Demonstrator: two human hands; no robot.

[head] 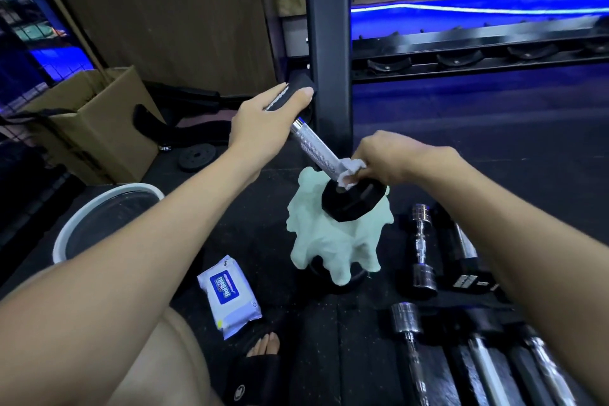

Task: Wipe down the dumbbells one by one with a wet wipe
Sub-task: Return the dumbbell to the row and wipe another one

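wiping dumbbell (316, 145) handle w/ wet wipe (350, 169)

dumbbell stands tilted, lower head on green cloth (333, 247), long axis up-left to down-right. left hand (263, 123) grips top head; right hand (389, 158) pinches wipe at handle's low end, so prob stroke runs up-left toward left hand.

We see the dumbbell (324, 171) with a knurled, shiny metal handle and matt black heads — resting on soft pale-green cloth (333, 247); nearby, a glossy plastic wet-wipe pack (229, 295).
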